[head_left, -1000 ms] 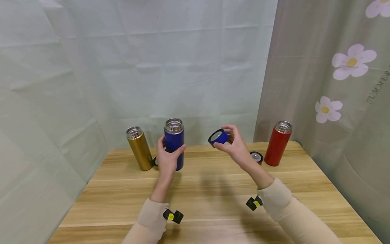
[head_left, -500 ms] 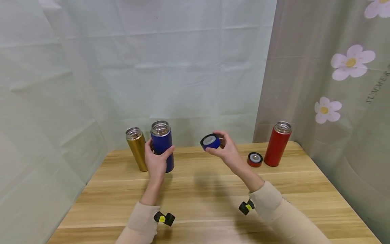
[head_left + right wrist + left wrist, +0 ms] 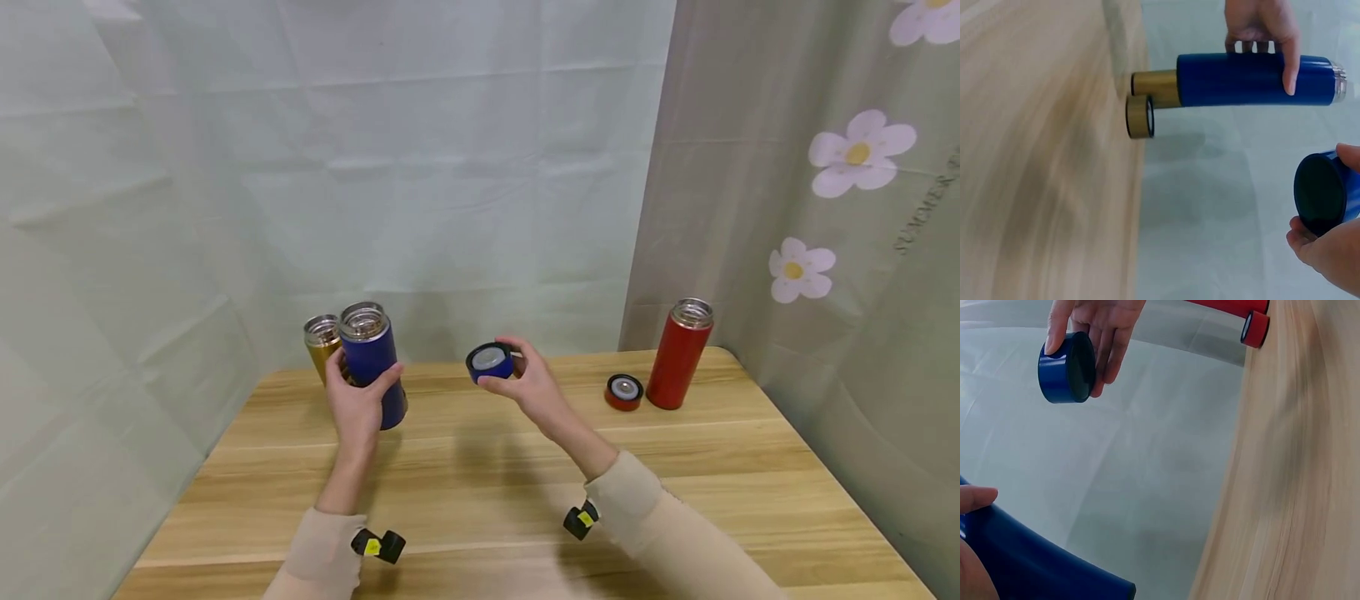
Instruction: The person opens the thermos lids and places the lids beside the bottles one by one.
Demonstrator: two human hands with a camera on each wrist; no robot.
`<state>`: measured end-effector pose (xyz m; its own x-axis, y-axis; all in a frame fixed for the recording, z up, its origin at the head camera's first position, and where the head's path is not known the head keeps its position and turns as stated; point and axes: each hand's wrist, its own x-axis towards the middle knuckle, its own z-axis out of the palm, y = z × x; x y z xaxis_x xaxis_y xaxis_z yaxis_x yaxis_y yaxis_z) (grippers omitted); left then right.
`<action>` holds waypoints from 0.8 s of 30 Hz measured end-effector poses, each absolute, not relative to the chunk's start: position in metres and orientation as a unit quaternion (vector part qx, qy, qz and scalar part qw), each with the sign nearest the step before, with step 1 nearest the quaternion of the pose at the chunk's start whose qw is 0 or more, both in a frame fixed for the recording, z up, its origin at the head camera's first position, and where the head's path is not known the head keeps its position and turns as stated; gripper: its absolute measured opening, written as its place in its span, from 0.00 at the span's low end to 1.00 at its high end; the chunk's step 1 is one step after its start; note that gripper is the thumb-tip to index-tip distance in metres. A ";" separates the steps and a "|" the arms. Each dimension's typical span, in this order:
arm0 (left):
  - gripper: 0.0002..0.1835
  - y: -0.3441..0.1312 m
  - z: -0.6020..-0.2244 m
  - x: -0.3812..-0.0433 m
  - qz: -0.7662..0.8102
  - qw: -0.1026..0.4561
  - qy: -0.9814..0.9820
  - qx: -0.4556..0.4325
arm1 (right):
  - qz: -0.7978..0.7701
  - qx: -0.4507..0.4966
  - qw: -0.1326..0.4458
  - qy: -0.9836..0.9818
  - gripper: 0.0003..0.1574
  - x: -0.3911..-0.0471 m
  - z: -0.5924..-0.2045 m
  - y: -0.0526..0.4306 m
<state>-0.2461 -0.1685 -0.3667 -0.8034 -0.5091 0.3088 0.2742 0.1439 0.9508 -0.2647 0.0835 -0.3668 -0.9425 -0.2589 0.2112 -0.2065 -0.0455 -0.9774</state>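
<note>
My left hand (image 3: pixel 358 403) grips a blue thermos bottle (image 3: pixel 371 357) around its body. The bottle's steel mouth is uncapped and faces up, and in the right wrist view its base hangs off the table. Held in my right hand (image 3: pixel 530 385) is the blue bottle cap (image 3: pixel 491 364), pinched by thumb and fingers, its pale inner side tilted up and toward me. Bottle and cap are apart, with a gap between them. A gold thermos bottle (image 3: pixel 322 338), uncapped, stands behind the blue one and is partly hidden. Its gold cap (image 3: pixel 1140 117) shows in the right wrist view.
On the right side of the wooden table (image 3: pixel 480 517) stands an uncapped red thermos bottle (image 3: pixel 679 356). Its red cap (image 3: pixel 624 393) lies beside it, inner side up. A pale curtain (image 3: pixel 465 183) hangs behind the table's back edge.
Both hands have moved left, carrying the blue bottle and its cap. The bottle now covers much of the gold one. The cap is lower, and the red cap has come into full sight.
</note>
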 end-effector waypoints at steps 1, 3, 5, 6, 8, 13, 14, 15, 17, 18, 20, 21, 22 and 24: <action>0.47 -0.170 -0.367 -0.245 -0.649 0.301 -0.693 0.086 | -0.703 -0.169 0.018 0.691 0.46 -0.264 -0.368 0.081; 0.47 -0.173 -0.366 -0.243 -0.651 0.304 -0.690 0.089 | -0.699 -0.168 0.010 0.696 0.45 -0.264 -0.371 0.076; 0.47 -0.176 -0.366 -0.242 -0.649 0.306 -0.689 0.096 | -0.692 -0.167 0.000 0.702 0.44 -0.263 -0.373 0.070; 0.48 -0.177 -0.366 -0.241 -0.648 0.308 -0.690 0.101 | -0.690 -0.165 -0.003 0.705 0.44 -0.263 -0.375 0.066; 0.48 -0.182 -0.365 -0.238 -0.646 0.310 -0.689 0.110 | -0.687 -0.165 -0.005 0.708 0.44 -0.262 -0.377 0.058; 0.48 -0.195 -0.362 -0.230 -0.649 0.314 -0.680 0.133 | -0.704 -0.173 0.015 0.689 0.45 -0.261 -0.384 0.034; 0.47 -0.198 -0.361 -0.229 -0.650 0.316 -0.678 0.136 | -0.707 -0.173 0.018 0.686 0.45 -0.261 -0.386 0.029; 0.47 -0.201 -0.361 -0.229 -0.650 0.317 -0.676 0.140 | -0.709 -0.171 0.021 0.684 0.45 -0.261 -0.387 0.024; 0.47 -0.206 -0.361 -0.228 -0.651 0.320 -0.674 0.144 | -0.710 -0.164 0.027 0.685 0.44 -0.260 -0.391 0.015; 0.47 -0.208 -0.362 -0.228 -0.650 0.320 -0.673 0.148 | -0.710 -0.158 0.031 0.686 0.44 -0.260 -0.392 0.010; 0.47 -0.214 -0.364 -0.227 -0.648 0.320 -0.673 0.156 | -0.707 -0.146 0.040 0.691 0.43 -0.258 -0.396 0.000; 0.47 -0.217 -0.365 -0.227 -0.647 0.320 -0.673 0.161 | -0.704 -0.140 0.045 0.695 0.44 -0.257 -0.398 -0.006; 0.47 -0.220 -0.367 -0.227 -0.647 0.319 -0.673 0.166 | -0.701 -0.135 0.048 0.699 0.44 -0.256 -0.400 -0.011; 0.47 -0.226 -0.369 -0.227 -0.645 0.314 -0.674 0.176 | -0.693 -0.122 0.052 0.708 0.44 -0.254 -0.403 -0.023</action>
<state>-0.2270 -0.2257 -0.3692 -0.7406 -0.6426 0.1967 0.1682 0.1061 0.9800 -0.2541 -0.0229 -0.4033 -0.9649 -0.2447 0.0954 -0.1007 0.0090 -0.9949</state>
